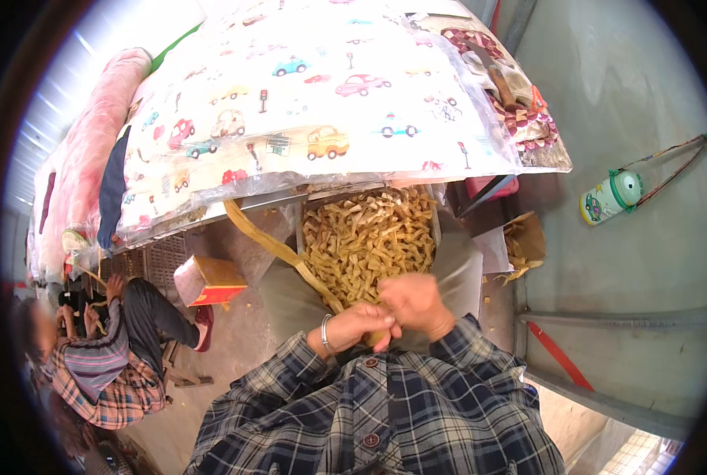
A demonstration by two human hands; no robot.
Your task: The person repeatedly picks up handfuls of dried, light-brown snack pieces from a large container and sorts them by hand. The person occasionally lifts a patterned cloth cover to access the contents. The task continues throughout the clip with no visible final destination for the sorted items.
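Note:
Just above my lap my two hands meet. A long, flat yellow strip (270,242), likely bean curd skin, hangs from the table edge and runs to my left hand (359,323), whose fingers are closed on it. A bit of yellow shows below those fingers. My right hand (416,303) is curled and slightly blurred against the left fingertips; what lies inside it is hidden. Beyond my hands, between my knees, a tray (299,228) is heaped with small yellow knotted pieces (368,243).
The table (306,107) ahead bears a car-print cover under clear plastic. A wood-handled knife (501,86) lies at its right. A red box (211,282) and a seated person (110,350) are left. Right are an open carton (525,240) and a bottle (612,196) hanging against a panel.

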